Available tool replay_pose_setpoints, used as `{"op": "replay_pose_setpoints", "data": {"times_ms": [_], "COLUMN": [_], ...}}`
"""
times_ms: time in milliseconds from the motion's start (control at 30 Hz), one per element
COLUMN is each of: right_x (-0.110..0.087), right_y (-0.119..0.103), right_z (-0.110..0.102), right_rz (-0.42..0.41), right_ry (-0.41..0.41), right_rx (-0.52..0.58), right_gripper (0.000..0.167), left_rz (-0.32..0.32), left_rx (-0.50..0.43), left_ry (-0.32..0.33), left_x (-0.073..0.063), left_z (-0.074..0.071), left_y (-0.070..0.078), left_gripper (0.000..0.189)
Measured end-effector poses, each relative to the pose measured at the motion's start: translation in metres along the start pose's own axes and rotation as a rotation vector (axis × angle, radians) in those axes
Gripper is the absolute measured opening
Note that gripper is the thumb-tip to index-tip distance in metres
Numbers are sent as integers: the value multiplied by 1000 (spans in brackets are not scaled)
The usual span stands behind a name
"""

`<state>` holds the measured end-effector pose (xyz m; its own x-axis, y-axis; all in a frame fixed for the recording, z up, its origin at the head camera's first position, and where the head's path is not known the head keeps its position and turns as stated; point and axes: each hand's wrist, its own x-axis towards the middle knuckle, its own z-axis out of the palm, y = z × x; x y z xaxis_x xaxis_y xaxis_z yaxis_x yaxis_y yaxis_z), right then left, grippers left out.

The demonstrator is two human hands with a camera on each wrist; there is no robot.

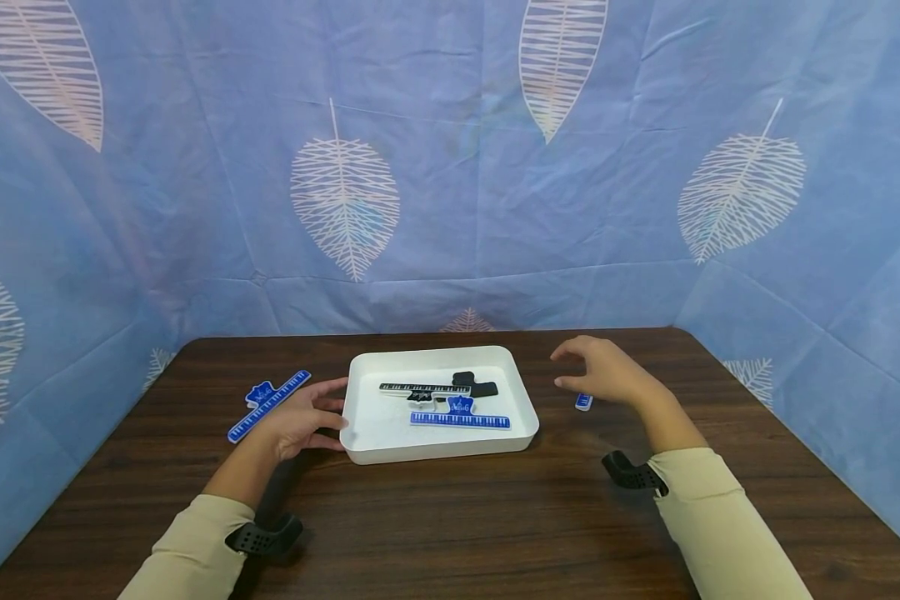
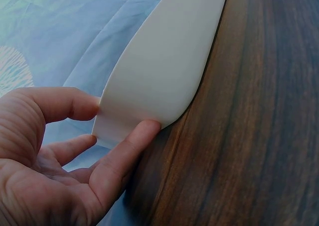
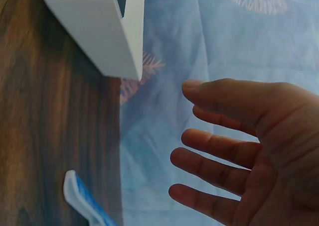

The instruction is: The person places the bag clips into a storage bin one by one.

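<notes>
My left hand [image 1: 300, 421] touches the left end of a white tray [image 1: 442, 452] with its fingertips. In the left wrist view, the spread fingers rest against the outer wall of the tray [image 2: 159, 61]. My right hand [image 1: 606, 371] is raised right of the tray, fingers spread and slightly bent, with nothing held. Beneath it, a blue piano-key music clip [image 1: 583, 402] lies on the table, partly hidden by the hand; its end shows in the right wrist view as a blue and white clip [image 3: 79, 196].
Inside the tray lie a blue piano-key clip [image 1: 461, 420], a black piano-key clip [image 1: 423, 388] and a plain black clip [image 1: 484, 389]. Another blue clip [image 1: 270, 406] is on the dark wooden table [image 1: 450, 533], beyond my left wrist. A blue leaf-print curtain [image 1: 450, 208] hangs behind.
</notes>
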<state>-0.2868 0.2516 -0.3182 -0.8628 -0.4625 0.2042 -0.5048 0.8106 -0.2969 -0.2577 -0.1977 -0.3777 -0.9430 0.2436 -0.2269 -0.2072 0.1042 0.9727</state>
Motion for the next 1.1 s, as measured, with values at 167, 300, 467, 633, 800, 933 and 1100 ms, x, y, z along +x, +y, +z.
{"op": "replay_pose_setpoints", "data": {"times_ms": [167, 300, 467, 633, 800, 933, 1100], "right_x": [-1, 0, 2, 4, 7, 11, 14], "right_y": [12, 20, 29, 43, 52, 52, 52], "right_z": [2, 4, 7, 11, 13, 15, 18], "right_rz": [40, 96, 218, 318, 399, 454, 499], "right_ry": [2, 8, 30, 37, 14, -44, -132], "right_rx": [-8, -35, -92, -118, -112, -100, -77], "right_gripper": [36, 34, 37, 44, 50, 63, 72], "left_rz": [-2, -4, -1, -1, -5, -9, -9], "left_rx": [4, 6, 5, 2, 2, -1, -3], "left_ry": [1, 3, 2, 2, 4, 5, 3], "left_x": [0, 0, 0, 0, 0, 0, 0], "left_z": [0, 0, 0, 1, 1, 1, 0], "left_y": [0, -1, -1, -1, 0, 0, 0], "left_gripper": [81, 81, 81, 80, 80, 81, 81]}}
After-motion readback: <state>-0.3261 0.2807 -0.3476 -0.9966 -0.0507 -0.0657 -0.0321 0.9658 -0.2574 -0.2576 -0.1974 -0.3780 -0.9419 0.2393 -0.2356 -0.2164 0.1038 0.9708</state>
